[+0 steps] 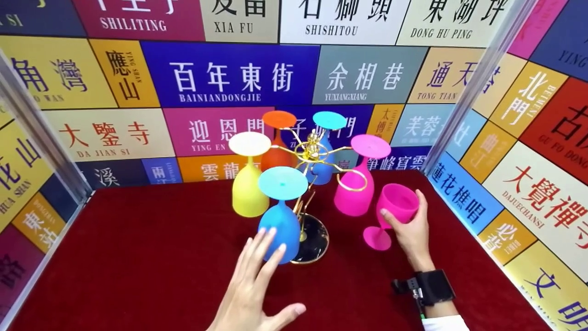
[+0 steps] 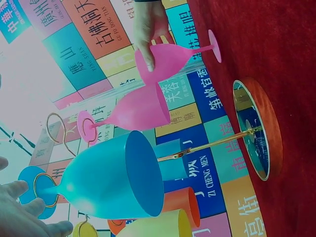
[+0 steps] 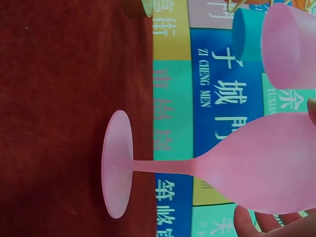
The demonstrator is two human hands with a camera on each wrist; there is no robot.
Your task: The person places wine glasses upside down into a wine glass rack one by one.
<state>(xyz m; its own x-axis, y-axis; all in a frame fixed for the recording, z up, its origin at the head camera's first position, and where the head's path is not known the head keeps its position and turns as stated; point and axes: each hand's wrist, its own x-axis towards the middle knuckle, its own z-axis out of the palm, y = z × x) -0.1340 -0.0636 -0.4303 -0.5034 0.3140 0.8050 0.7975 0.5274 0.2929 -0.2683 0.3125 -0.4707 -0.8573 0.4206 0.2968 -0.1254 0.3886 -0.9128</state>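
My right hand [image 1: 413, 230] grips a pink goblet [image 1: 390, 202] by its bowl, fingers on one side and thumb on the other. The goblet stays upright, its foot [image 3: 117, 165] low by the red cloth; whether it touches is unclear. Left of it stands a gold rack [image 1: 312, 151] on a round black base [image 1: 319, 239]. From its arms hang upside-down goblets: front blue [image 1: 280, 225], yellow [image 1: 250, 191], orange [image 1: 279, 119], rear blue [image 1: 330, 120] and pink [image 1: 356, 193]. My left hand [image 1: 252, 285], fingers spread, is nearest the front blue goblet; contact cannot be made out.
Dark red cloth [image 1: 161, 257] covers the table. Behind it rises a wall of coloured sign panels [image 1: 229, 73], with another panelled wall [image 1: 533, 184] close on the right and one on the left. A gold loop [image 1: 351, 189] juts from the rack's front right.
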